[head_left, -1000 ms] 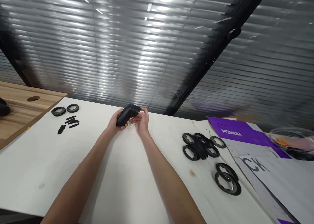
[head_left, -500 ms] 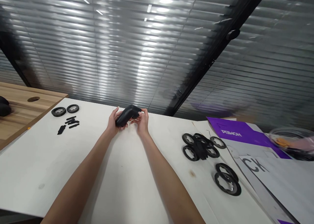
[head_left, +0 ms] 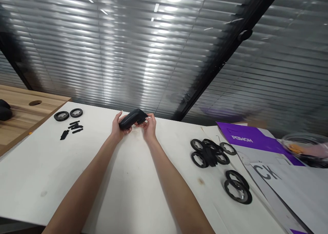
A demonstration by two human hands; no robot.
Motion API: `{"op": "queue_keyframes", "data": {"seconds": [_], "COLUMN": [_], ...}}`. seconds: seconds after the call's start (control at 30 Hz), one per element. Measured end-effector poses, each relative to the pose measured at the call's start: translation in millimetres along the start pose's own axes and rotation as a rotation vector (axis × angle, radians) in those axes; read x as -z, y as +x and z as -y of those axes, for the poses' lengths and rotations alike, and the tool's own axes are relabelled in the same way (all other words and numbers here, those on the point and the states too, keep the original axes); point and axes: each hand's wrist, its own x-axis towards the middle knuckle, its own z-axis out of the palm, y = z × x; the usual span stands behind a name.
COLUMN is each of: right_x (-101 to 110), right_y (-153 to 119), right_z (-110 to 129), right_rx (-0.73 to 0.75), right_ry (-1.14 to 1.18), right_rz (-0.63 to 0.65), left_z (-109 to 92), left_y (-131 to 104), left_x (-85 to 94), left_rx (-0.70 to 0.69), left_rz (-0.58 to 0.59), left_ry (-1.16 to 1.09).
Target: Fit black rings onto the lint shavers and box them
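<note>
A black, bent housing, smooth and rounded, is held between both hands over the far side of the white table. Its exact kind I cannot make out. My left hand is closed around its thicker left end, palm beneath and thumb up. My right hand pinches the right end with the fingertips. Some of the right fingers are tucked under the housing and partly hidden.
Black rings and small flat black strips lie at the table's far left. More black rings with dark pieces are heaped on the right, beside a purple and white sheet. Blinds stand behind the table.
The black housing has shifted very slightly to the left and turned a little in my hands. Both hands keep hold of it. The rings and strips lie as before.
</note>
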Motion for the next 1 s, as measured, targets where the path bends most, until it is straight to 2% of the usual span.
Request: {"op": "queue_keyframes", "data": {"seconds": [0.63,1.0], "right_x": [-6,-13], "right_y": [-5,-5], "right_z": [7,1], "right_rx": [0.018,0.016], "right_ry": [-0.043,-0.126], "right_rz": [-0.062,-0.031], "left_z": [1,-2], "left_y": [2,-1], "left_x": [-1.9,-2.9], "left_rx": [0.003,-0.002], "left_rz": [-0.056,-0.054], "left_ry": [-0.023,-0.044]}}
